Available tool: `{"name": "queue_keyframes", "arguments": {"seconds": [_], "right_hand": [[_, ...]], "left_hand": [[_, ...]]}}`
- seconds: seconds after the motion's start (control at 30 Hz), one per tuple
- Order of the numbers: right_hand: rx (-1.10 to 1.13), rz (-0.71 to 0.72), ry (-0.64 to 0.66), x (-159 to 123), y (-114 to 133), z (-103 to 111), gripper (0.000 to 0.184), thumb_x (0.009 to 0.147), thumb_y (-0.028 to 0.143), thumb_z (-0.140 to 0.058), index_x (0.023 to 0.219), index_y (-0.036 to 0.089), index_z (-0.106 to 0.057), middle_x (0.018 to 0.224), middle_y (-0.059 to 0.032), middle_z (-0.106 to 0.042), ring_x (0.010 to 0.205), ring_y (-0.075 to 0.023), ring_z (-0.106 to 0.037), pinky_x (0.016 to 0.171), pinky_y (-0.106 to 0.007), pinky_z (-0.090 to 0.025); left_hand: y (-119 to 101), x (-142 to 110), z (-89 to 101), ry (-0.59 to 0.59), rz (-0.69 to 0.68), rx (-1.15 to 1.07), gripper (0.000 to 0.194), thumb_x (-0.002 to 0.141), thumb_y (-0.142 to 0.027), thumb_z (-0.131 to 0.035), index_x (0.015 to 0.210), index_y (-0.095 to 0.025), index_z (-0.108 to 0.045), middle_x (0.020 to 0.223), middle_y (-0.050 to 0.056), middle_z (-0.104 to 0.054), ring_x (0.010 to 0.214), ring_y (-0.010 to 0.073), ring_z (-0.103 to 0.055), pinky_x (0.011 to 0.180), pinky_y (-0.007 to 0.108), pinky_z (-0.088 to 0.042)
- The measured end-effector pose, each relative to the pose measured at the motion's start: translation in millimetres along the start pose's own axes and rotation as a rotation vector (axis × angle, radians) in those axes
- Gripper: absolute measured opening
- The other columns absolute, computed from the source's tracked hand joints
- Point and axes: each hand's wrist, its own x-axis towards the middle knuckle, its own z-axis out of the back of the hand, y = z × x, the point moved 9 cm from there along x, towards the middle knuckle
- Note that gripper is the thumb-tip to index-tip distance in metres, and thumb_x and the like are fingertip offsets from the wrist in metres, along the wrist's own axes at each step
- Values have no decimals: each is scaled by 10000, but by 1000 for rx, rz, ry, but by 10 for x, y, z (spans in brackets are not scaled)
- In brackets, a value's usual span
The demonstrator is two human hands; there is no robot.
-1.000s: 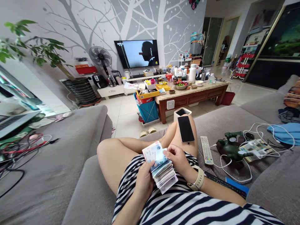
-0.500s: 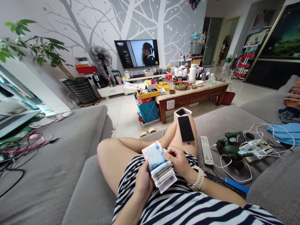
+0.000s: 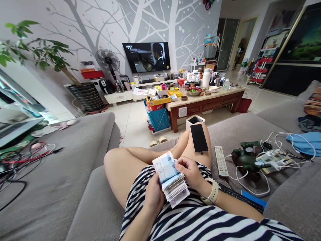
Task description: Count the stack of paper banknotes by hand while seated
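I sit cross-legged on a grey sofa [image 3: 75,187] in a striped dress. My left hand [image 3: 153,195] grips a thick stack of banknotes [image 3: 173,184] from below, in my lap. My right hand [image 3: 192,172], with a beige watch on the wrist, pinches the top edge of the uppermost note, which is lifted and bent up. A black phone [image 3: 199,138] lies face up on my right knee.
A remote control [image 3: 221,160], a green toy figure [image 3: 248,159] and white charger cables lie on the sofa to my right. Tangled wires and a laptop sit at the left. A cluttered wooden coffee table [image 3: 205,100] stands ahead, with a TV on the wall behind.
The top note has been folded up further by my right fingers. Both hands and the stack stay in the same place. The TV picture has changed.
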Motion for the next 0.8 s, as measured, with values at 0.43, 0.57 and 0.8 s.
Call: {"name": "queue_keyframes", "arguments": {"seconds": [0.43, 0.57, 0.8], "right_hand": [[26, 37, 3, 7, -12, 10, 236, 885, 371, -615, 776, 163, -594, 714, 12, -542, 649, -125, -471, 605, -238, -380], [22, 33, 4, 1, -3, 13, 244, 887, 383, -613, 776, 167, -599, 709, 12, -537, 649, -128, -471, 599, -238, -378], [12, 35, 5, 4, 31, 7, 277, 885, 413, -614, 758, 167, -593, 672, 20, -530, 608, -118, -462, 575, -235, -363]], "left_hand": [[10, 40, -9, 28, 5, -15, 234, 708, -266, -679, 894, -138, -743, 831, 59, -779, 905, 274, -704, 811, 360, -552], [12, 44, -6, 41, -5, -19, 223, 720, -281, -674, 872, -132, -742, 837, 66, -778, 906, 278, -706, 805, 369, -557], [22, 28, 12, 10, 14, -44, 184, 757, -229, -647, 881, -128, -737, 828, 73, -777, 902, 276, -715, 804, 377, -573]]}}
